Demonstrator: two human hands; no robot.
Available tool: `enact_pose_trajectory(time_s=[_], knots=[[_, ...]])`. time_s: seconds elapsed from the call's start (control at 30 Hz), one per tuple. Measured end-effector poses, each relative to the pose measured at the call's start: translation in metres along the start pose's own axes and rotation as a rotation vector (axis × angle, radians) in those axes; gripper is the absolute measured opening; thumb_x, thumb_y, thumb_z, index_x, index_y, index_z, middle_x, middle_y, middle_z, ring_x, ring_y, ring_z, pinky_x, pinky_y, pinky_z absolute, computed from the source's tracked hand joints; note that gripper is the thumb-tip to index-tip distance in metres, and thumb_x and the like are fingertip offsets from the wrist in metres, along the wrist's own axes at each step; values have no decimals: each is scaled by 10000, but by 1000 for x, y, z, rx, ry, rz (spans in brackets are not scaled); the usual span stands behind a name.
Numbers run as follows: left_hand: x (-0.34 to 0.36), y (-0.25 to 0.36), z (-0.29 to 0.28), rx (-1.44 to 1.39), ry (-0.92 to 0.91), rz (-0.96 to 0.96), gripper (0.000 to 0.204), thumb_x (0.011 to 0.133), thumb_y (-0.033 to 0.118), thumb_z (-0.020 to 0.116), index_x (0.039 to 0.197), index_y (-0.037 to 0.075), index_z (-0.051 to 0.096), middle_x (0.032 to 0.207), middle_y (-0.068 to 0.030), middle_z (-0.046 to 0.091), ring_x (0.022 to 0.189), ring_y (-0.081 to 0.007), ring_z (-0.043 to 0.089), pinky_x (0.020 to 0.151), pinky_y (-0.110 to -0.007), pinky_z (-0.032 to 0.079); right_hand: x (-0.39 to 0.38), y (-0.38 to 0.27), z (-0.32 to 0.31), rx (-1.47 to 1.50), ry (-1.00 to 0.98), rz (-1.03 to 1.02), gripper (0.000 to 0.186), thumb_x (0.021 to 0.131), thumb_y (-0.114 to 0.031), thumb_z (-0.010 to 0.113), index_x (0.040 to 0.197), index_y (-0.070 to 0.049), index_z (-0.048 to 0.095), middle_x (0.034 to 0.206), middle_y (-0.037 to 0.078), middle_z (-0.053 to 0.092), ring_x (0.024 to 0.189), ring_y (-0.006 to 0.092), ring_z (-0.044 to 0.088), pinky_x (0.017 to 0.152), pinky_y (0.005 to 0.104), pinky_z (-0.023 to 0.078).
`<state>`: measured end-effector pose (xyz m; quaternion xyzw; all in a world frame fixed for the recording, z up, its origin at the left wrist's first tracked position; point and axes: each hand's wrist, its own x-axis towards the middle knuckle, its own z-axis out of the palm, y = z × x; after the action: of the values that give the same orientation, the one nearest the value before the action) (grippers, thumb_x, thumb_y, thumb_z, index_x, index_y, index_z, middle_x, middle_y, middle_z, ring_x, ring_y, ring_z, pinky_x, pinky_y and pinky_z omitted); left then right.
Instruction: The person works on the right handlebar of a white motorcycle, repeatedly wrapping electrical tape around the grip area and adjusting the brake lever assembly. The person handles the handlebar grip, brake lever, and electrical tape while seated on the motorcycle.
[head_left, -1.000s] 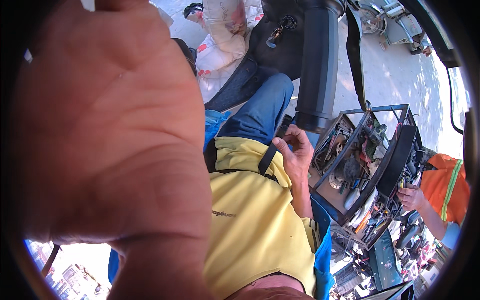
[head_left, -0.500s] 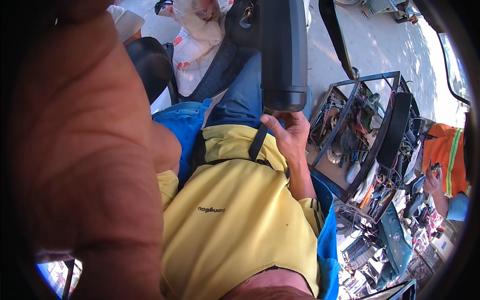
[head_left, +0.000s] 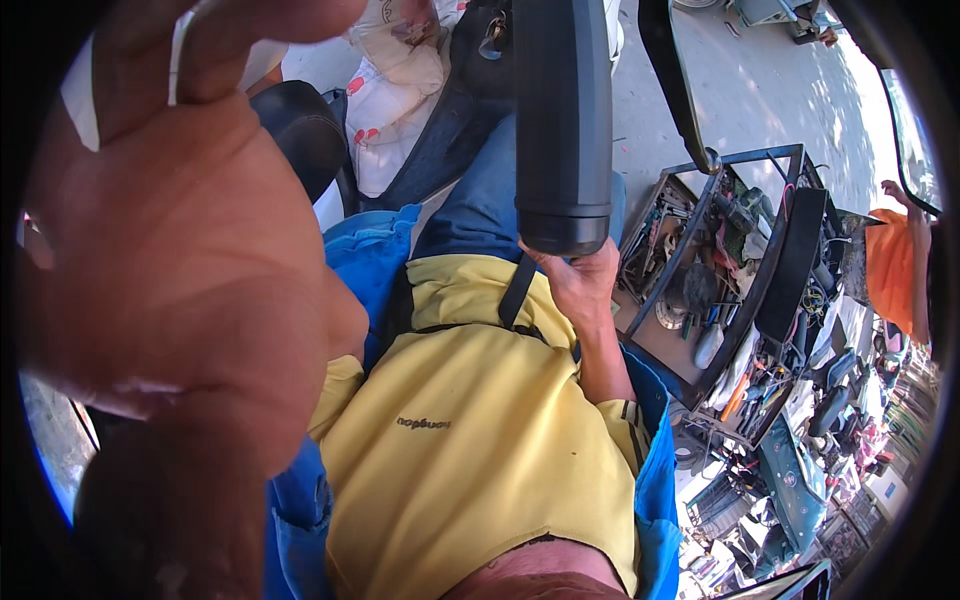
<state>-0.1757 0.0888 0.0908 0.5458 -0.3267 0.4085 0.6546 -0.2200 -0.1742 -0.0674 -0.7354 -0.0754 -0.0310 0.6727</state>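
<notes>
Close to the camera, my left hand [head_left: 200,240] fills the left side, palm in view and its visible fingers spread apart. It appears to hold nothing. A thick black ribbed cylinder [head_left: 563,120], like a handlebar grip, hangs from the upper edge. Its lower end overlaps the fingers of my right hand [head_left: 588,285], so I cannot tell whether they hold or touch anything. Beside the right thumb a narrow black strap [head_left: 517,290] runs down to the waist of my yellow top [head_left: 480,430]. Right of the cylinder is a curved black lever [head_left: 675,80] with a rounded tip.
A metal-framed tray [head_left: 690,392] of tools and parts stands at the right, with more clutter below it. A person in orange [head_left: 890,270] is at the right edge. White sacks [head_left: 385,110] lie at the upper left, beside a black rounded pad [head_left: 300,135].
My left hand has drawn away from the camera, and its spread fingers now show. The cylinder sits lower in view, covering more of the right fingers. The person in orange has shifted an arm upward.
</notes>
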Motion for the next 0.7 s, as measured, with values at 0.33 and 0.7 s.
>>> enact_pose_trajectory(time_s=[0.33,0.7], knots=[[-118,-37,46,483,-379,-617,288,761,-33,845,1026,33,752,1239,-102,595,854,-155,636,729,-305,544,5,4,9,-107,29,-121,306,800,38,835,1039,6,646,1037,98,664,727,131,612,663,259,512],[-134,-52,42,769,-438,-305,299,623,-24,791,897,29,683,1146,-96,638,903,-297,676,716,-366,574,7,9,18,-416,17,-212,385,730,37,745,1104,-15,670,1096,150,694,837,298,701,730,348,575]])
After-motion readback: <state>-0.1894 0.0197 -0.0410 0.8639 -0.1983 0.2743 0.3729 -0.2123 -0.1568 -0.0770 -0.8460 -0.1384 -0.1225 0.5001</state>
